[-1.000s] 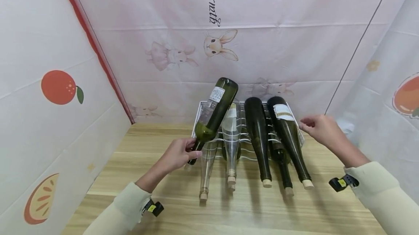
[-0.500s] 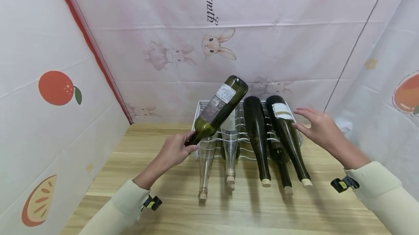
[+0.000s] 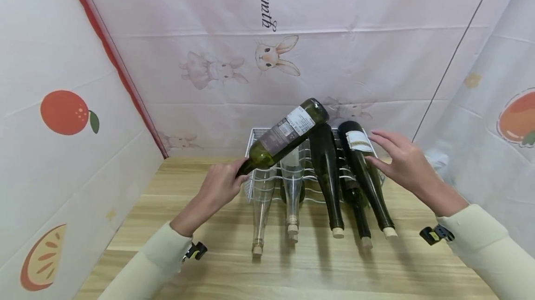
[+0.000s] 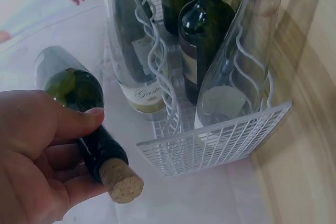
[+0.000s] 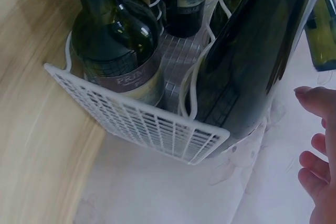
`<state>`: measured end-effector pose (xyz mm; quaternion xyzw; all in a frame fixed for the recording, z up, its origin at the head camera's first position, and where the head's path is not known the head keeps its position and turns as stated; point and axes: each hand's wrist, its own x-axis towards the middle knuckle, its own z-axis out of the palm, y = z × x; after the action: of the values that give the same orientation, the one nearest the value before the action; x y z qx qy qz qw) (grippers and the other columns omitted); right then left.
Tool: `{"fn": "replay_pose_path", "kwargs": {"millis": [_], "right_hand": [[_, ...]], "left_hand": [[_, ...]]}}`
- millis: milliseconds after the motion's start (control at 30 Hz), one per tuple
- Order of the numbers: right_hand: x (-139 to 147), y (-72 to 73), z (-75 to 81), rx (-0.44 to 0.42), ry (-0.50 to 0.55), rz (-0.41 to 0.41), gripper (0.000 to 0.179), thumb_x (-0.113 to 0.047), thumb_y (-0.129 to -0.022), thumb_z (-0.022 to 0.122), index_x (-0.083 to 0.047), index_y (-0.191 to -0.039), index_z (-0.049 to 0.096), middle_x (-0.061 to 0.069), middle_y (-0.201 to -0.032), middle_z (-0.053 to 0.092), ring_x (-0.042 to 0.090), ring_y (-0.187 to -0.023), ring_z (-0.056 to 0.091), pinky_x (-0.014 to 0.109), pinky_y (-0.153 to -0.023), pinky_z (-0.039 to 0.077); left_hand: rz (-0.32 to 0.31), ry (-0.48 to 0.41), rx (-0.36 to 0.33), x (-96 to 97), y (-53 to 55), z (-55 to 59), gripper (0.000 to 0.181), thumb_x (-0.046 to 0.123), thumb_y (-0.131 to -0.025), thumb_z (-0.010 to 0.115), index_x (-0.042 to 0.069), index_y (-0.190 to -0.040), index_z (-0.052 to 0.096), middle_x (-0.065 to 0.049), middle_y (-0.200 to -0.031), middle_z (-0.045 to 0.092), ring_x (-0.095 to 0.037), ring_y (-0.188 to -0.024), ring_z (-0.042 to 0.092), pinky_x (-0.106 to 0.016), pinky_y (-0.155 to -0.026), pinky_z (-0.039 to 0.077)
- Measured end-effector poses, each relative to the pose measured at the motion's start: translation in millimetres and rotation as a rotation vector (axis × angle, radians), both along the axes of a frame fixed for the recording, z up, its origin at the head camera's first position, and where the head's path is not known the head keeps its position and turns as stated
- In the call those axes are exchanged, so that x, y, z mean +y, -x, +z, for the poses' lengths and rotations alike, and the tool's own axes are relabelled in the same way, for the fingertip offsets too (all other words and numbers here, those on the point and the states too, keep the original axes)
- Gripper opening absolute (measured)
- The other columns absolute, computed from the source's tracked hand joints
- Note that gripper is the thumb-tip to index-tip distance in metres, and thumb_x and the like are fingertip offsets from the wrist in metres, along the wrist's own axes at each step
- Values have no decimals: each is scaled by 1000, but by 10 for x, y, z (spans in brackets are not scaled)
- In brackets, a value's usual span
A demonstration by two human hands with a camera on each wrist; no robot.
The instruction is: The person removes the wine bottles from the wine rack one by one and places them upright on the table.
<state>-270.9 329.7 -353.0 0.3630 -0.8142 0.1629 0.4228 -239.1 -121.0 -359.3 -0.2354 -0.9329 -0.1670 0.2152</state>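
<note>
My left hand point(image 3: 220, 184) grips a dark green wine bottle point(image 3: 284, 138) by its neck, raised and tilted across the rack with its base toward the upper right. In the left wrist view a cork point(image 4: 124, 183) plugs its mouth, just past my fingers. Below is a white wire rack point(image 4: 220, 139) with bottles on two levels. On top lie clear bottles point(image 3: 262, 211) at left, a plain dark bottle point(image 3: 328, 174), and a white-labelled dark bottle point(image 3: 368, 174) at right. My right hand point(image 3: 403, 163) hovers beside that labelled bottle, fingers and thumb apart, holding nothing.
Corked necks jut over the rack's front above the wooden table point(image 3: 234, 267). Lower bottles, including a dark one point(image 5: 118, 51), stand under the wavy wires. A pink printed backdrop point(image 3: 188, 16) hangs close behind, with fabric walls on both sides.
My left hand has lifted slightly and swung the bottle's base to the right, flatter over the rack. My right hand has moved a little left and up, its fingers spreading.
</note>
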Motion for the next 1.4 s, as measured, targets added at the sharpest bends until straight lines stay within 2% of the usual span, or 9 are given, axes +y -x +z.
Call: {"fn": "replay_pose_path", "kwargs": {"millis": [100,200,300,433,533,700,900,1133,1400], "right_hand": [[-38,-5,28,0,-21,9,67,-55,-104,51,5,-128,67,25,-126,69,44,-113,66,6,-121,22],[-88,-6,49,16,-17,22,66,-54,-104,53,5,-128,67,24,-128,69,44,-114,66,8,-122,24],[-141,-3,68,45,-6,34,65,-55,-103,55,4,-128,68,24,-128,69,44,-114,66,10,-123,26],[-184,-2,99,66,-1,43,66,-55,-103,55,5,-129,67,24,-129,69,44,-115,66,11,-124,25],[-205,-10,128,71,-7,46,67,-55,-103,55,6,-130,66,25,-130,68,45,-116,65,12,-124,24],[-258,-28,189,62,-20,50,69,-55,-103,55,6,-133,64,25,-132,66,45,-119,64,14,-125,25],[-338,-62,270,18,-49,48,73,-57,-102,55,6,-137,60,26,-136,64,45,-125,61,17,-127,24],[-417,-79,329,15,-54,66,73,-58,-100,55,5,-137,61,25,-139,62,44,-127,59,20,-127,28],[-480,-59,358,4,-63,105,72,-56,-99,59,3,-139,60,24,-143,60,44,-132,55,28,-128,30]], "left_hand": [[-5,54,101,17,13,1,33,9,-87,81,1,-117,70,-13,-84,78,-25,-61,68,-41,-55,54],[-6,82,205,44,34,-1,24,3,-90,74,1,-114,70,-12,-78,77,-20,-53,60,-33,-46,46],[9,110,292,57,54,-4,25,-3,-92,69,-1,-116,69,-16,-88,79,-24,-62,67,-32,-49,53],[38,171,375,42,72,-12,33,-10,-88,67,-4,-121,68,-20,-106,78,-35,-88,76,-40,-64,63],[53,214,420,35,94,-18,33,-11,-91,65,-6,-123,67,-21,-108,77,-36,-92,75,-39,-67,65],[73,280,475,46,136,-23,25,-3,-96,66,-8,-121,67,-21,-104,76,-33,-86,74,-35,-68,65],[90,320,537,72,176,-2,21,-4,-98,63,-8,-118,67,-21,-101,75,-32,-83,73,-34,-66,64],[95,380,637,128,228,15,18,-4,-98,61,-4,-115,69,-18,-98,75,-30,-81,72,-32,-67,63],[64,306,700,187,267,15,18,-4,-97,61,-1,-113,69,-18,-93,72,-29,-76,66,-32,-60,61]]}}
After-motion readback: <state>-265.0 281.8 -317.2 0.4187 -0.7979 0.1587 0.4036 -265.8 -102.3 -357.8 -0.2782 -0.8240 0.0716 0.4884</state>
